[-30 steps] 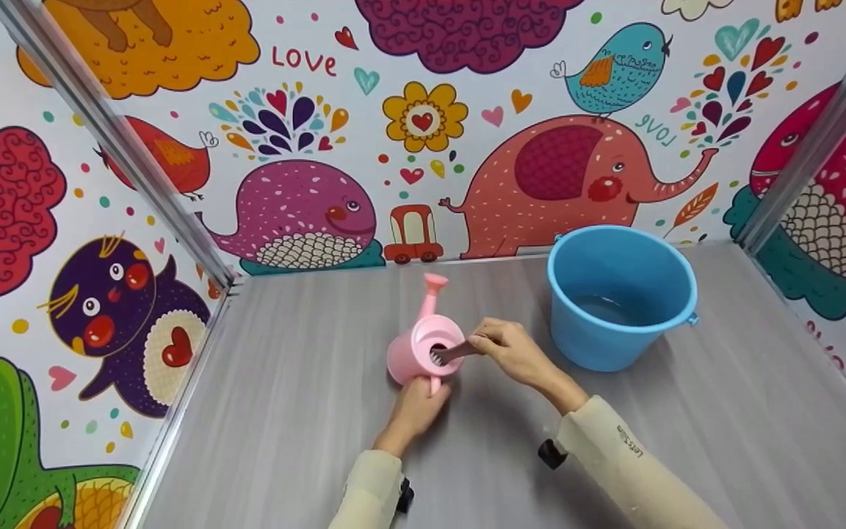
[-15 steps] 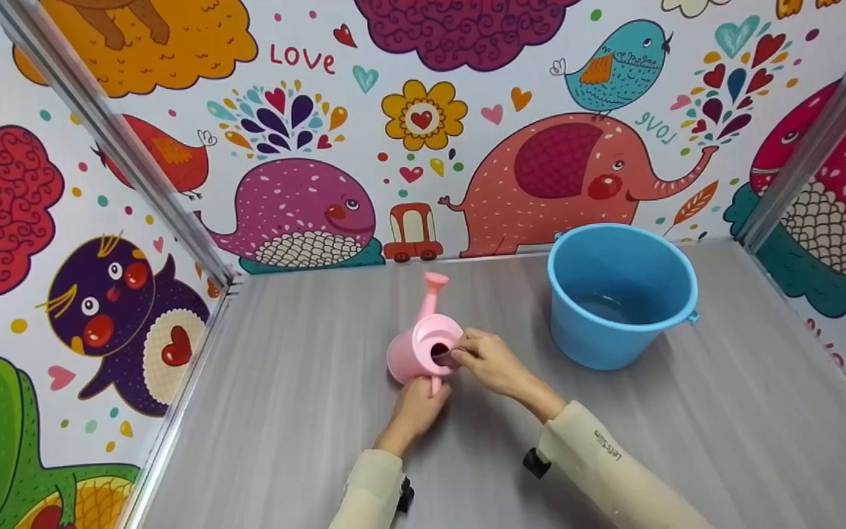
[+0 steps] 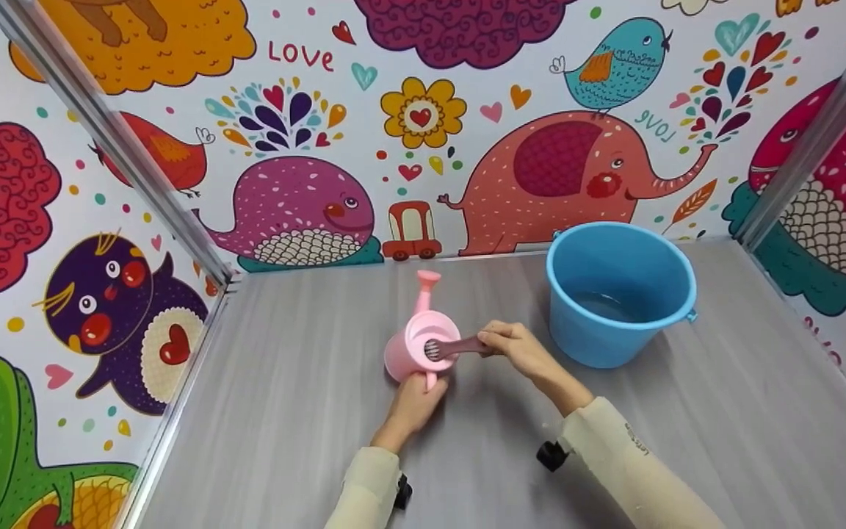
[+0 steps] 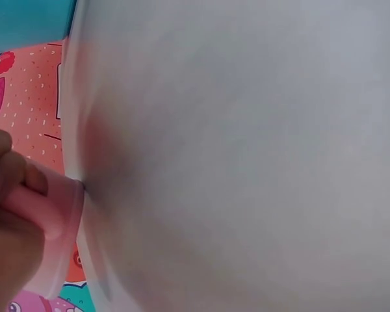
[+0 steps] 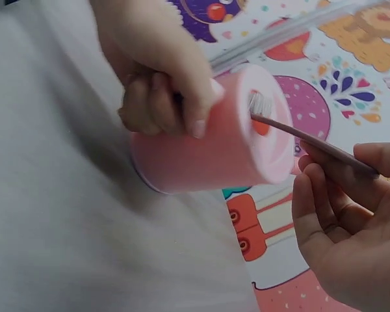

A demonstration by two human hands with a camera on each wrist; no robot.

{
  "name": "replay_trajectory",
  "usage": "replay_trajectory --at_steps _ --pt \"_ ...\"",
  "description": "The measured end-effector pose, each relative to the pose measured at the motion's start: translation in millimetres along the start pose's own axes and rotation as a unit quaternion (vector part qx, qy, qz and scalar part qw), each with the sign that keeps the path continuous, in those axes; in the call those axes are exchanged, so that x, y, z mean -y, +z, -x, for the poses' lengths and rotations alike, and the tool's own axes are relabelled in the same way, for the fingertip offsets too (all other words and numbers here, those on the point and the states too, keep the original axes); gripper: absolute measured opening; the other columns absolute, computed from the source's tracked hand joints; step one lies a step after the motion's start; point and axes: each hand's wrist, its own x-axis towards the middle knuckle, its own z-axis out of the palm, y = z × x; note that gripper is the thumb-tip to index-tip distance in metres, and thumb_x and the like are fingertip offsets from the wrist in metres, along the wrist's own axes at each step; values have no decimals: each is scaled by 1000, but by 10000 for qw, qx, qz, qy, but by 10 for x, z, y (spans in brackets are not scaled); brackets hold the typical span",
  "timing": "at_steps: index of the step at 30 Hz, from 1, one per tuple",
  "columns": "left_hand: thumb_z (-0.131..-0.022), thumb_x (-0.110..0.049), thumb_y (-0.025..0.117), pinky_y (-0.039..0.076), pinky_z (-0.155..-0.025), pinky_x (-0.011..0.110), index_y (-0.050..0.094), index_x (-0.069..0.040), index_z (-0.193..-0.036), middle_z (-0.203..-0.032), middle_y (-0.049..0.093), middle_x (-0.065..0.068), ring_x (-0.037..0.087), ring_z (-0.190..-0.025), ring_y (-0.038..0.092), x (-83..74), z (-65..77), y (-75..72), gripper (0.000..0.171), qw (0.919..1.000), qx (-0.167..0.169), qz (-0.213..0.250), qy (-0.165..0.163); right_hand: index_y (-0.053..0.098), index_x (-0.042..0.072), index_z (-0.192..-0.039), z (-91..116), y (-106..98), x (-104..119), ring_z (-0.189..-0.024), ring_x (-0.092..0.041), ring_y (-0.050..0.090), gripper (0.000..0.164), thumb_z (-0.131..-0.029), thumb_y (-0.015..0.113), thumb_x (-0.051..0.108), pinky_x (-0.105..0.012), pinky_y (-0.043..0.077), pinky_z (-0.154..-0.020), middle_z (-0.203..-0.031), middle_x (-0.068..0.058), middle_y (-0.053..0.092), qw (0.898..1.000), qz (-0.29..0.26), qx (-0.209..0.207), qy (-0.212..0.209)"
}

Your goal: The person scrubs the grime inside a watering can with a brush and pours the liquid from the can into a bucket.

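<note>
A pink watering can (image 3: 402, 358) stands on the grey table, its spout pointing toward the back wall. My left hand (image 3: 416, 405) grips the can's handle; in the left wrist view the curled fingers (image 4: 10, 170) wrap round it. Between the thumb and fingers of my right hand (image 3: 522, 353) is the end of a brown-handled brush (image 3: 465, 345). In the right wrist view, the pale bristles (image 5: 260, 104) lie at the round opening in the can's top, with the brush handle (image 5: 315, 140) slanting out toward the right hand (image 5: 357, 227).
A blue bucket (image 3: 599, 342) stands at the back right of the table (image 3: 283, 397), with its inside bottom showing. Behind the table rises a cartoon-printed wall (image 3: 423, 44), and metal rails (image 3: 122, 147) run up at the corners.
The right hand first moved in toward the can, pushing the brush deeper into the opening. It has since drawn back to the right, and the bristles show at the opening. The left hand keeps its grip.
</note>
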Motion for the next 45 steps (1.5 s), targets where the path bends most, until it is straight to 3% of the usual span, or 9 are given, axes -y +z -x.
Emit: replay_trajectory --at_steps 10,13,18,22,27,32,37,41,45 --pt "-90 -20 59 24 -52 21 31 -19 -59 -55 27 -12 6 -52 28 16 2 -2 42 10000 -3 -69 41 66 -12 -98 11 3 -11 -82 -14 57 30 -100 50 13 -25 51 -84 -85 1 60 9996 -270 108 10" --pt "-90 -19 58 25 -53 22 31 -19 -60 -56 27 -12 7 -53 28 9 3 7 40 9998 -30 -162 101 67 -13 -102 16 55 7 -82 -14 57 28 -99 53 12 -25 52 -82 -86 0 60 9991 -277 308 10" --pt "-88 -18 58 27 -53 22 34 -18 -61 -56 29 -12 6 -52 30 -10 4 33 36 9977 26 -535 412 71 -7 -100 1 190 20 -82 -16 51 24 -95 59 13 -24 48 -71 -86 -2 56 9964 510 673 -106" --pt "-88 -18 57 27 -53 22 35 -18 -61 -55 30 -11 5 -51 30 -21 11 38 35 9972 93 -614 407 72 -3 -93 -11 301 40 -74 -15 47 20 -94 61 13 -22 41 -61 -83 -4 51 9917 1176 431 -293" --pt "-87 -16 58 28 -53 22 34 -19 -61 -55 30 -11 6 -51 31 -25 19 25 36 9976 75 -634 286 72 1 -101 3 373 27 -70 -12 50 14 -91 66 9 -21 41 -61 -85 -8 64 9890 1409 -132 -428" --pt "-87 -16 58 28 -54 23 33 -19 -59 -55 28 -11 6 -51 30 -40 16 27 38 9976 25 -624 292 70 4 -103 37 367 -4 -74 -14 59 16 -88 73 10 -20 48 -65 -92 -12 72 9920 1024 -408 -622" --pt "-87 -17 58 28 -53 23 33 -19 -59 -54 29 -11 6 -50 30 -54 10 44 37 9978 24 -620 252 70 -4 -109 76 310 -44 -84 -25 72 21 -90 69 6 -25 58 -73 -102 -22 73 9968 296 -364 -653" --pt "-86 -16 58 26 -53 22 33 -19 -59 -55 28 -10 6 -51 28 -37 8 41 37 9978 -83 -574 325 65 -11 -116 111 229 -48 -86 -22 74 29 -92 67 5 -29 59 -77 -106 -30 70 9974 -508 -345 -378" --pt "-86 -16 57 25 -52 21 32 -18 -60 -56 28 -10 6 -52 28 -22 4 26 36 9986 -141 -427 264 62 -12 -120 146 132 -20 -82 -12 74 36 -92 68 10 -28 59 -78 -100 -22 74 9941 -1018 -376 75"
